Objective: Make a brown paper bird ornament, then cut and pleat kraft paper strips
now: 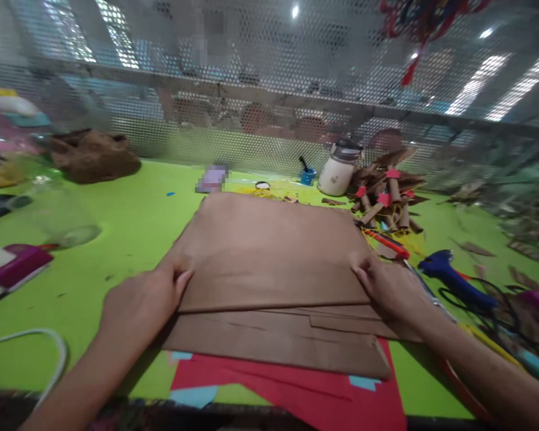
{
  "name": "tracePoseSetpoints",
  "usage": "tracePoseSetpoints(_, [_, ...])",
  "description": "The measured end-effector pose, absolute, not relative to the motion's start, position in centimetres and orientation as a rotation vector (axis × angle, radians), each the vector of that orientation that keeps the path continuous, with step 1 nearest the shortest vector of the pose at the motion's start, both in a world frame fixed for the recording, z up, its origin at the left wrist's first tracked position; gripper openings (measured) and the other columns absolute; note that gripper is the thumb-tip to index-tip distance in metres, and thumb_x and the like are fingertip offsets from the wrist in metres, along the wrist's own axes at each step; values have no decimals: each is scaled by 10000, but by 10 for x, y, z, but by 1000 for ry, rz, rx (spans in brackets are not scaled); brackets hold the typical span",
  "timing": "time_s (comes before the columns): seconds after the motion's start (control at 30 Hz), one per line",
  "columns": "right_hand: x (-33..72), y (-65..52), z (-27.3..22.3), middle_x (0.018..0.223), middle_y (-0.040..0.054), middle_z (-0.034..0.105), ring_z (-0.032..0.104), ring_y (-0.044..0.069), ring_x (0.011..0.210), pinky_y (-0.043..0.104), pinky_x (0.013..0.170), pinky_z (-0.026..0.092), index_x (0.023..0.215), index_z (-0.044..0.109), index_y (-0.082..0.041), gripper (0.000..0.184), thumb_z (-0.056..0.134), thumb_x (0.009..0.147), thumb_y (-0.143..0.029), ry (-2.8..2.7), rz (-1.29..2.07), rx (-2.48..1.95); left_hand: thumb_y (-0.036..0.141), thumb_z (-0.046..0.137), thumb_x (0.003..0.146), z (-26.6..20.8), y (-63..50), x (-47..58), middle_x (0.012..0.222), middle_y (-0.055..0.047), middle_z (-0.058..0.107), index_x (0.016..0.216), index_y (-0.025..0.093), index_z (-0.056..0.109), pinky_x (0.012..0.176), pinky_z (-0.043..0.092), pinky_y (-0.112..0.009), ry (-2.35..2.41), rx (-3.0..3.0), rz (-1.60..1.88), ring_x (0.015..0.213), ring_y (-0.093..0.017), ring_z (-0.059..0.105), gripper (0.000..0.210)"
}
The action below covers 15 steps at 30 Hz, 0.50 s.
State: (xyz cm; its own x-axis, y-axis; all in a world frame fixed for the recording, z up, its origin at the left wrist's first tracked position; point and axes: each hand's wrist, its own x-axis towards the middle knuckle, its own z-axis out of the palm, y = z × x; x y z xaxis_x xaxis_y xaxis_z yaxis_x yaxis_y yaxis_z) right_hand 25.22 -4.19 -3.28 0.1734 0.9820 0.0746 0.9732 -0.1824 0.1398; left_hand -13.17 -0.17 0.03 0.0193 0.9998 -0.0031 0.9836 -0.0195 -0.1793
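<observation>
A folded sheet of brown paper (273,251) spans the middle of the view between my two hands. My left hand (144,299) pinches its left edge, thumb on top, with the other fingers tucked out of sight. At the right edge, my right hand (386,284) grips it the same way. More brown sheets (269,338) lie below it, their near edges sticking out toward me. Under these is red paper (372,407), with light blue paper pieces (195,396) showing around it.
Right of the papers are a blue glue gun (458,278), a red-handled tool (388,242) and a pile of brown paper rolls (390,200). A white jug (340,170) stands behind. Leftward are a clear bottle (63,209), a purple power strip (20,266) and a white cable (56,338).
</observation>
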Motion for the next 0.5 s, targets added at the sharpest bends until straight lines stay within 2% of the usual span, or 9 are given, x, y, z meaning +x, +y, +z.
tracePoseSetpoints(0.13, [253,-48,-39,719,85,627,588,226,567,290,482,272,919,507,-179,269,366,900,-407,2043,347,2302,447,261,897,-4,-6,-131,735,-131,641,1095,124,526,565,433,-364,-2121,-2086,113,677,-313,619,463])
tracePoseSetpoints(0.27, [251,-48,-42,784,89,595,544,202,574,296,490,288,909,522,-196,254,330,914,-363,2210,426,2200,308,351,890,-7,-7,-130,889,-127,613,1008,133,553,684,444,-348,-1915,-2150,-33,804,-260,589,292])
tracePoseSetpoints(0.4, [246,-44,-39,853,95,563,524,225,769,321,620,376,856,559,-204,169,393,879,-215,2519,440,1932,141,347,870,-9,-4,-131,995,-105,570,930,158,584,814,430,-325,-1645,-2369,-163,945,-221,534,245])
tracePoseSetpoints(0.5, [250,-41,-39,885,107,569,499,236,838,354,729,401,841,577,-185,167,421,839,-127,2654,384,1794,96,329,868,-10,-4,-135,1040,-88,558,883,161,588,824,432,-307,-1570,-2479,-212,933,-193,532,267])
